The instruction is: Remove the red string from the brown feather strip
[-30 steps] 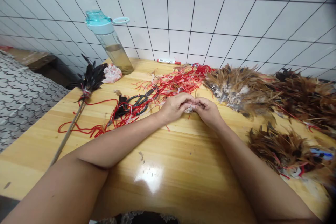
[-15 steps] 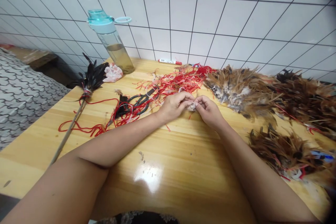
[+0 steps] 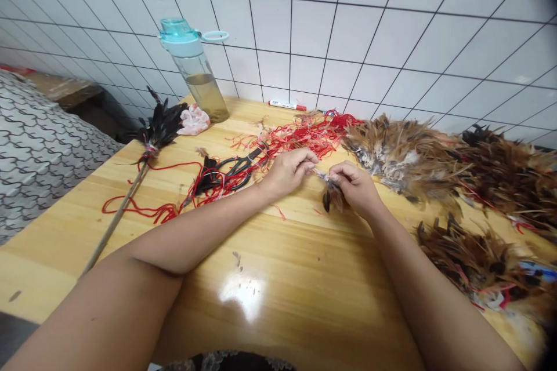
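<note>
Over the middle of the wooden table, my left hand (image 3: pixel 287 173) pinches the pale quill end of a small bunch of feathers (image 3: pixel 333 194). My right hand (image 3: pixel 355 186) is closed on the same bunch from the other side, and its dark brown tips hang below the fingers. Just beyond both hands lies a tangle of red string (image 3: pixel 304 134). Left of my left hand are dark-handled scissors (image 3: pixel 239 173), partly covered by red string. A large pile of brown feathers (image 3: pixel 400 153) lies to the right, past my right hand.
A stick with black feathers (image 3: pixel 159 127) tied at its end lies at left. Behind it stand a water bottle (image 3: pixel 206 93) and a pink scrunchie (image 3: pixel 194 120). A red marker (image 3: pixel 287 105) lies by the tiled wall. More brown feathers (image 3: pixel 474 255) lie at right.
My hands have moved slightly apart, and the feather bunch now shows more, its dark tips hanging down. The camera view has shifted a little to the left.
</note>
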Tool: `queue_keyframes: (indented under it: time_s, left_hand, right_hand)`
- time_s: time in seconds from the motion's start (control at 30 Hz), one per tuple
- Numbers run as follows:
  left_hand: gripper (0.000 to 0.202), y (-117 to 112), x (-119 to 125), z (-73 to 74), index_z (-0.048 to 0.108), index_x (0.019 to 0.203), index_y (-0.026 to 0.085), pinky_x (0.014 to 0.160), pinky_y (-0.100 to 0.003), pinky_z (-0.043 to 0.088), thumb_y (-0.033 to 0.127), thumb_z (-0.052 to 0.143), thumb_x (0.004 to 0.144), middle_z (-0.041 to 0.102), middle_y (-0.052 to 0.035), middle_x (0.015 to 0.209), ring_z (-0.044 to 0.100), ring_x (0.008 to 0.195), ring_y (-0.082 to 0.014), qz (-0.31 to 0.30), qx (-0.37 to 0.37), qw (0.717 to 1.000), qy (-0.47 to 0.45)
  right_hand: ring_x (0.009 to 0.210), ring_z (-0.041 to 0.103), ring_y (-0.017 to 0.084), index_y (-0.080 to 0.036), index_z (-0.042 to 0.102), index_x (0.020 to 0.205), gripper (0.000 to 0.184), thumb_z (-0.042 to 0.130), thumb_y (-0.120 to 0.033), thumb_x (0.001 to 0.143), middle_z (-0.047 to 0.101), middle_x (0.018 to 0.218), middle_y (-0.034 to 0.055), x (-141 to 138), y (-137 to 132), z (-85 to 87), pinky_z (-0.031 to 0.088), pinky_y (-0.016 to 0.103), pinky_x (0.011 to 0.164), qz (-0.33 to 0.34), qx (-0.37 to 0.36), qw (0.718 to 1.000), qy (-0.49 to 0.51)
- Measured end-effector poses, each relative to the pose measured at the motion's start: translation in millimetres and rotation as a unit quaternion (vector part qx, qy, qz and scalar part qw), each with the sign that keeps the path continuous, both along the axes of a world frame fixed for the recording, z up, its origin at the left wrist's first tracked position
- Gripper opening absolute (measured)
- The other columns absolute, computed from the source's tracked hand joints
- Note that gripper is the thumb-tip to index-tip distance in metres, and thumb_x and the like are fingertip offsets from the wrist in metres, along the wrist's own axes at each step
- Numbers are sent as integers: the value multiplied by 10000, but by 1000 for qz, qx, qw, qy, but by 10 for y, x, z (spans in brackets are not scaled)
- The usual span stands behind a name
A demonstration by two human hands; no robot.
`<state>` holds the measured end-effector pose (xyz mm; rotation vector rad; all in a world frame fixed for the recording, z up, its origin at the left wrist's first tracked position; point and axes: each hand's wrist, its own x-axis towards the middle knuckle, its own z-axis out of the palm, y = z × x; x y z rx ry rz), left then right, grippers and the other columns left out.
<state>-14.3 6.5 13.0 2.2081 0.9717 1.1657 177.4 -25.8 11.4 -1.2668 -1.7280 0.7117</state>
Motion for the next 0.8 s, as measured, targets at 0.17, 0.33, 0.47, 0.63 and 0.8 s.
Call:
queue_keyframes:
  time_s: [0.17,0.33,0.47,0.63,0.8]
  left_hand:
    - [146,55,-21,-17,650,895,154,742,-243,459,138,508,864,675,-36,816,609,787,-122,-20,35,999,16]
    - [143,57,-4,-12,659,887,147,692,-223,453,129,523,846,661,-18,759,589,699,-101,-65,-26,998,-4]
    - [135,33,19,-14,649,901,143,641,-213,444,179,535,839,652,-12,763,573,669,-92,-103,-127,984,-67]
    - [191,9,45,3,623,891,128,619,-215,450,304,610,819,609,-5,702,563,643,-91,-170,-260,939,-150]
    - [216,-59,65,66,615,877,132,626,-221,448,339,628,816,608,-7,716,556,642,-89,-164,-283,929,-175]
  right_hand:
    - [659,522,148,-207,590,660,116,523,-203,754,565,663,2,50,15,64,417,282,674,17,-3,999,-51]
    - [653,527,146,-205,599,706,76,541,-174,743,600,682,-2,29,-22,49,416,277,664,26,-37,995,-93]
    - [671,551,142,-204,631,733,63,580,-174,755,623,733,9,-7,-41,16,423,269,664,41,-32,992,-111]
    - [736,594,157,-217,677,781,115,590,-144,768,663,813,28,-38,-61,41,444,287,713,62,-17,990,-129]
    - [774,623,174,-228,710,827,156,587,-145,777,685,867,42,-56,-79,62,458,303,737,82,-14,987,-139]
